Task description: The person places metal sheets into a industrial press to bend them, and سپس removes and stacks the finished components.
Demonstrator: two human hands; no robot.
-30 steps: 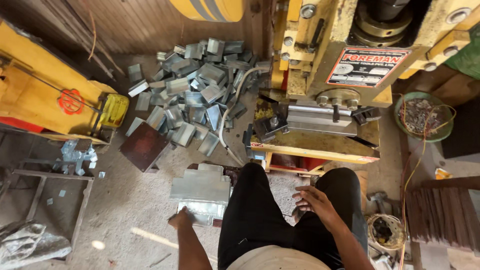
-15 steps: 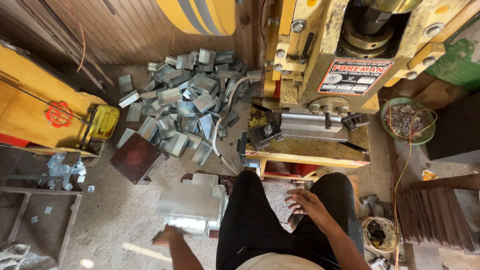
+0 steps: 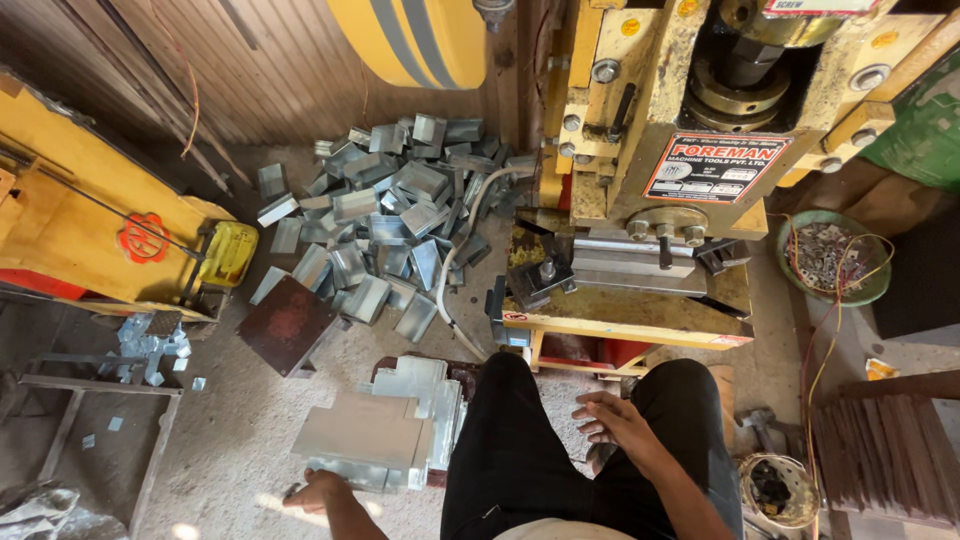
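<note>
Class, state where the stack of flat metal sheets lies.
Head view, lower left: stack of flat metal sheets lies on the floor beside the left leg, the left hand at its near edge.

A seated person in black trousers looks down at a dusty workshop floor. The left hand reaches low to the near edge of a stack of flat grey sheet-metal blanks lying on the floor just left of the left knee. The right hand rests open, fingers spread, on the right thigh. Ahead stands a yellow power press machine with a steel die block on its bed. Left of it lies a heap of bent grey metal channel pieces, with a dark brown square plate beside it. A green bowl of small metal scraps sits right of the press.
</note>
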